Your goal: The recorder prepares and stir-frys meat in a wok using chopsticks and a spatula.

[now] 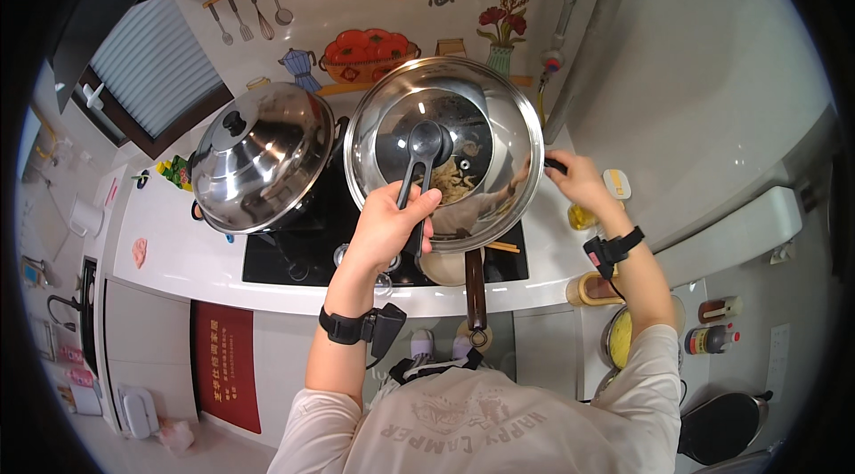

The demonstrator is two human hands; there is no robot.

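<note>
My left hand (401, 217) is closed around the black upright handle of a large glass-and-steel lid (514, 107). The lid covers a frying pan or wok whose brown handle (475, 287) points towards me. Through the glass, pale strips of food (454, 180) show in the dark pan. My right hand (580, 180) grips a short black handle (556, 165) at the right rim; whether it belongs to the pan or to something else, I cannot tell. Left of the lid stands a second pan with a domed steel lid (267, 153). Chopsticks (502, 247) lie near the pan.
The black glass cooktop (320, 267) sits in the white counter (174, 240). A pale bowl (447, 268) is partly under the lid's near rim. To the right are a jar of yellow contents (581, 217), a wood-rimmed container (593, 289), a bowl of yellow food (620, 339) and a sauce bottle (709, 340).
</note>
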